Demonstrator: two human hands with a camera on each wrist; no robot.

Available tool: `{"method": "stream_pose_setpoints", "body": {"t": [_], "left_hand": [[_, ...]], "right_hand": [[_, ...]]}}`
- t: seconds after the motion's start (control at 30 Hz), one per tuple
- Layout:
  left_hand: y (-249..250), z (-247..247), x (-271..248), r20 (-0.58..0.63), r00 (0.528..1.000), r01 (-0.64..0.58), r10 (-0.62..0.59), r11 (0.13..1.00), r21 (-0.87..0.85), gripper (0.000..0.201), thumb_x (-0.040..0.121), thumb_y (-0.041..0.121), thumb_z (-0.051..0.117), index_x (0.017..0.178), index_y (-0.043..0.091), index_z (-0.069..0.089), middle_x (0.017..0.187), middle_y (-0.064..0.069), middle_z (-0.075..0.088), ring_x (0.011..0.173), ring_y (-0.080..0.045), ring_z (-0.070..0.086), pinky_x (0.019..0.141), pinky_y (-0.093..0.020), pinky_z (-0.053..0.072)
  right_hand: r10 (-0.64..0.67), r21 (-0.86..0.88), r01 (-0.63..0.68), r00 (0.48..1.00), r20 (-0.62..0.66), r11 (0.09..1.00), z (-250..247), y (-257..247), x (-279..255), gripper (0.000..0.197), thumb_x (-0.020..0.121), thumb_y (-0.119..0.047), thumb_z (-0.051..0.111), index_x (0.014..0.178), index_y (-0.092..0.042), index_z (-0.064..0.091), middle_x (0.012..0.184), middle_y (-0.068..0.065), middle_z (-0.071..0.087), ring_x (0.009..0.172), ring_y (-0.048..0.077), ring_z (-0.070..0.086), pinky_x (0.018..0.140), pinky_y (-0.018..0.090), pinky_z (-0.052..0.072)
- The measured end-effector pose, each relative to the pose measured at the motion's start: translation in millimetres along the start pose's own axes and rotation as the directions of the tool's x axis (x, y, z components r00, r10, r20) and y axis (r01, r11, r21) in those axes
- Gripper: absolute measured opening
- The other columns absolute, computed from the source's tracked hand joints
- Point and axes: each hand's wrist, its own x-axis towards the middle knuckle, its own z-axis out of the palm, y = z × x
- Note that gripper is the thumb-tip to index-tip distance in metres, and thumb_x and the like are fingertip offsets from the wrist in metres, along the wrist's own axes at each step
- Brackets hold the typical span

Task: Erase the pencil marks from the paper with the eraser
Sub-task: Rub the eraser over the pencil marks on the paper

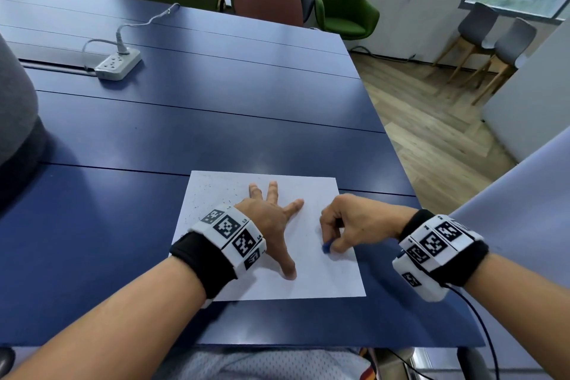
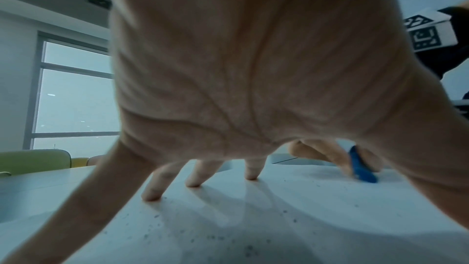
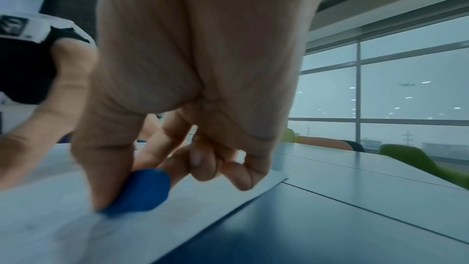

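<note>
Thumb and forefinger of the right hand (image 1: 351,222) pinch the blue eraser (image 1: 326,247), its other fingers curled into the palm. The eraser juts below the fingertips, its lower end pressed onto the paper (image 1: 327,278) near the sheet's right edge; in the left wrist view its long axis leans steeply. No writing is legible on it. The left hand (image 1: 271,222) lies spread, fingertips and thumb braced on the sheet's middle. Dark crumbs speckle the paper's left part. The sheet rests on a blue table (image 1: 216,133); a white power strip (image 1: 118,65) sits well apart, far left.
</note>
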Motion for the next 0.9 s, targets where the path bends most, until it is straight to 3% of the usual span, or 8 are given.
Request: {"method": "stream_pose_setpoints", "body": {"t": [0.07,0.23,0.4,0.47,0.6,0.77,0.83,0.9], "left_hand": [[0,0,0,0.0,1.0,-0.003,0.003,1.0,-0.006,0.136,0.052,0.072,0.078,0.149,0.048,-0.013,0.16,-0.011,-0.022,0.146,-0.044,-0.011,0.109,-0.06,0.032],[-1,0,-2,-0.005,1.0,-0.003,0.003,1.0,-0.015,0.136,0.051,0.071,0.08,0.15,0.048,-0.01,0.16,-0.011,-0.021,0.146,-0.044,-0.011,0.109,-0.06,0.032],[-1,0,-2,-0.011,1.0,-0.012,0.012,1.0,-0.018,0.135,0.052,0.071,0.08,0.15,0.048,-0.01,0.16,-0.01,-0.021,0.146,-0.043,-0.01,0.11,-0.057,0.031],[-1,1,-1,-0.012,1.0,-0.01,0.01,1.0,-0.019,0.135,0.052,0.071,0.08,0.15,0.048,-0.01,0.16,-0.011,-0.021,0.146,-0.043,-0.01,0.111,-0.058,0.031],[0,2,1,-0.006,1.0,-0.002,0.002,1.0,-0.015,0.137,0.05,0.072,0.079,0.15,0.047,-0.011,0.16,-0.011,-0.022,0.146,-0.044,-0.011,0.109,-0.06,0.032],[0,2,1,0.0,1.0,-0.002,0.002,1.0,-0.01,0.136,0.051,0.072,0.079,0.149,0.048,-0.013,0.16,-0.011,-0.023,0.146,-0.044,-0.012,0.109,-0.059,0.032],[0,2,1,0.004,1.0,0.002,-0.002,1.0,-0.013,0.137,0.051,0.072,0.079,0.149,0.048,-0.013,0.16,-0.011,-0.023,0.146,-0.044,-0.013,0.109,-0.061,0.031],[0,2,1,0.006,1.0,0.005,-0.005,1.0,-0.018,0.136,0.051,0.072,0.079,0.149,0.048,-0.013,0.159,-0.01,-0.024,0.145,-0.044,-0.013,0.109,-0.062,0.031]], "right_hand": [[0.001,0.038,0.002,0.998,-0.066,0.999,1,3,-1,0.008,0.069,-0.002,0.073,0.07,-0.007,0.068,0.079,-0.003,0.074,0.067,0.002,0.063,0.068,0.022,0.05],[0.034,-0.021,-0.032,0.992,0.119,0.999,5,1,-13,0.01,0.069,-0.008,0.077,0.07,-0.014,0.069,0.079,-0.002,0.074,0.065,0.001,0.059,0.063,0.017,0.045],[0.03,0.008,-0.029,0.988,-0.153,1.0,2,5,8,0.005,0.072,-0.014,0.075,0.073,-0.013,0.07,0.077,0.003,0.073,0.057,0.002,0.05,0.058,0.019,0.043],[0.038,0.041,-0.031,0.981,-0.19,0.999,7,4,6,0.004,0.073,-0.015,0.075,0.073,-0.014,0.071,0.074,0.003,0.071,0.056,0.001,0.049,0.057,0.018,0.042],[-0.03,0.038,0.032,0.999,-0.034,0.999,27,-12,-7,0.006,0.075,-0.018,0.075,0.073,-0.019,0.07,0.069,-0.001,0.067,0.057,0.002,0.05,0.057,0.017,0.043],[0.011,0.011,-0.009,0.983,-0.181,1.0,17,-4,2,0.006,0.075,-0.02,0.073,0.074,-0.015,0.07,0.071,0.002,0.071,0.058,0.006,0.057,0.06,0.025,0.052],[-0.033,-0.037,0.029,0.993,-0.111,0.999,26,-11,-1,0.007,0.076,-0.022,0.073,0.076,-0.016,0.07,0.071,-0.001,0.07,0.06,0.007,0.058,0.063,0.027,0.053],[-0.075,-0.056,0.074,0.997,-0.016,0.996,33,-19,-5,0.008,0.078,-0.023,0.072,0.079,-0.015,0.07,0.071,-0.003,0.069,0.059,0.004,0.056,0.061,0.021,0.05]]}}
